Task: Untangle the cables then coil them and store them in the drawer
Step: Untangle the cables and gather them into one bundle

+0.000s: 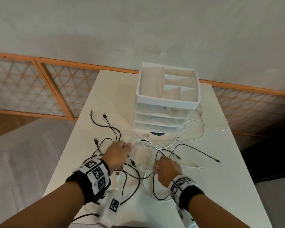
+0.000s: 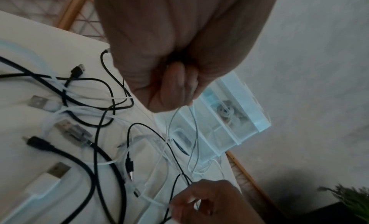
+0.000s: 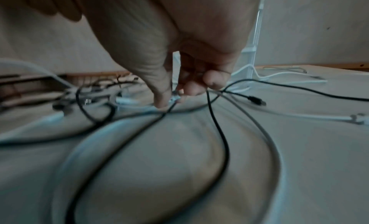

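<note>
A tangle of black cables (image 1: 113, 129) and white cables (image 1: 194, 122) sprawls over the white table (image 1: 220, 178) in front of the drawer unit (image 1: 164, 112). My left hand (image 1: 120, 153) is fisted above the knot and grips thin white cable strands (image 2: 173, 121) that hang from its fingers. My right hand (image 1: 166, 168), nearer the front edge, pinches a white cable end (image 3: 174, 98) between thumb and fingertips, with a black cable (image 3: 217, 132) looping under the fingers. Black USB plugs (image 2: 78, 70) and a white USB plug (image 2: 58, 170) lie loose on the table.
The white drawer unit has a divided tray (image 1: 168, 84) on top and translucent drawers, all pushed in; one holds a coiled white cable (image 2: 225, 112). A lattice screen with an orange frame (image 1: 56, 86) stands behind the table. A plant (image 2: 349, 195) is beside the table.
</note>
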`<state>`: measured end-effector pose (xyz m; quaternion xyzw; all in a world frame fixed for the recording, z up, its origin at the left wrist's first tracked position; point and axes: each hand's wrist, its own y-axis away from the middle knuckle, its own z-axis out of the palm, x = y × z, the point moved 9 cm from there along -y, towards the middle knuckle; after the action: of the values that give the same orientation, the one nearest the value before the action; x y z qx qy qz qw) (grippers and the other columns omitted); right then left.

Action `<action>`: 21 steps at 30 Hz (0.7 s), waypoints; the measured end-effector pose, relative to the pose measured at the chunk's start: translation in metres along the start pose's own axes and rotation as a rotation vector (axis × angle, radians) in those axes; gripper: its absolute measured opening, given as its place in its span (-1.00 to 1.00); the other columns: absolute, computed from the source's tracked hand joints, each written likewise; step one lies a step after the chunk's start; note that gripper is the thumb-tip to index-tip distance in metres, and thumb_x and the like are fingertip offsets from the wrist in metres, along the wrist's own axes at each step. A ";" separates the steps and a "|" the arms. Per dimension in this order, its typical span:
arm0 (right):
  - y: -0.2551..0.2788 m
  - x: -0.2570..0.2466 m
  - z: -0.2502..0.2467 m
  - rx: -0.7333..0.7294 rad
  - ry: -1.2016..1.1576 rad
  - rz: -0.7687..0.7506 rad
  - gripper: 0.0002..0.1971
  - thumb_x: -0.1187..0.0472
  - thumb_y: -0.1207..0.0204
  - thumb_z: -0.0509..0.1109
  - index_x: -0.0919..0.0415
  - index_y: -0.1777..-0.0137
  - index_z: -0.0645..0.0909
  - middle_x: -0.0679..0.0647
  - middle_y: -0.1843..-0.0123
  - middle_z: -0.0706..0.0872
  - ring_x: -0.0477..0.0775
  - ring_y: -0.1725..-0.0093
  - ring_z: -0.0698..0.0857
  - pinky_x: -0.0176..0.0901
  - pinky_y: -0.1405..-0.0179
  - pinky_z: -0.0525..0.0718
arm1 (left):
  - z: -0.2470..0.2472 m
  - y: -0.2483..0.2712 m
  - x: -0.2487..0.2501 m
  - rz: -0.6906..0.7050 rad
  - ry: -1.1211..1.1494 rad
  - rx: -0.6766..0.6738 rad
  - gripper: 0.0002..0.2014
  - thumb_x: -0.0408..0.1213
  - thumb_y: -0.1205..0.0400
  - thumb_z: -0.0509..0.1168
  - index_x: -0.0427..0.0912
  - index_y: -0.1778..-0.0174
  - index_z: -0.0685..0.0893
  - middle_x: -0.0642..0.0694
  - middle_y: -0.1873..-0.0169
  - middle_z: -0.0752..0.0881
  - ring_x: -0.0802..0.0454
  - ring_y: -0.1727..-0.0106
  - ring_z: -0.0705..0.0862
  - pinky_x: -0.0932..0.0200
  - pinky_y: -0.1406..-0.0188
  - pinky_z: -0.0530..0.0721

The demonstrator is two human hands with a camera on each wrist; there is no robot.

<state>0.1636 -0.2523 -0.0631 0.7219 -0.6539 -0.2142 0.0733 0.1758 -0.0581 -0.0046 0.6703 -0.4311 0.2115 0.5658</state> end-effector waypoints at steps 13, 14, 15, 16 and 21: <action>0.028 -0.077 -0.088 0.427 -0.864 0.006 -0.92 0.20 -0.47 0.48 0.08 0.25 0.72 -0.05 0.34 0.82 -0.03 0.31 0.79 0.01 0.17 0.81 | 0.019 0.005 0.038 -0.003 0.294 -0.156 -0.78 -0.32 -0.78 0.14 -0.28 0.05 0.66 -0.22 0.23 0.76 -0.06 0.32 0.75 0.12 0.45 0.74; 0.030 -0.084 -0.089 0.425 -0.812 -0.051 -0.90 0.21 -0.47 0.45 0.03 0.24 0.76 -0.10 0.33 0.82 -0.06 0.31 0.78 -0.04 0.17 0.80 | 0.014 0.003 0.038 0.018 0.257 -0.127 -0.79 -0.34 -0.77 0.15 -0.25 0.11 0.65 -0.24 0.22 0.74 -0.07 0.31 0.73 0.13 0.47 0.72; 0.035 -0.092 -0.092 0.437 -0.743 -0.121 -0.88 0.21 -0.46 0.45 0.01 0.23 0.78 -0.14 0.34 0.82 -0.09 0.34 0.76 -0.13 0.22 0.76 | 0.008 0.000 0.038 0.048 0.207 -0.100 -0.79 -0.34 -0.75 0.16 -0.25 0.14 0.64 -0.24 0.22 0.71 -0.10 0.29 0.71 0.10 0.45 0.73; 0.040 -0.097 -0.096 0.472 -0.688 -0.177 -0.89 0.20 -0.46 0.45 0.00 0.23 0.79 -0.18 0.35 0.80 -0.12 0.39 0.71 -0.24 0.30 0.69 | 0.001 -0.001 0.039 0.085 0.145 -0.080 -0.79 -0.34 -0.74 0.16 -0.26 0.15 0.64 -0.23 0.24 0.69 -0.12 0.28 0.70 0.05 0.43 0.76; 0.033 -0.071 -0.093 0.386 -0.600 -0.009 -0.78 0.10 -0.55 0.43 -0.08 -0.15 0.78 -0.21 0.15 0.81 -0.23 0.19 0.67 -0.22 -0.05 0.68 | -0.014 0.002 0.060 0.239 -0.095 -0.088 -0.77 -0.21 -0.76 0.14 -0.20 0.17 0.58 -0.05 0.40 0.52 0.04 0.46 0.42 0.24 0.60 0.37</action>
<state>0.1678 -0.2041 0.0482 0.6301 -0.6718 -0.2894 -0.2606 0.2088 -0.0653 0.0465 0.5979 -0.5430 0.2263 0.5445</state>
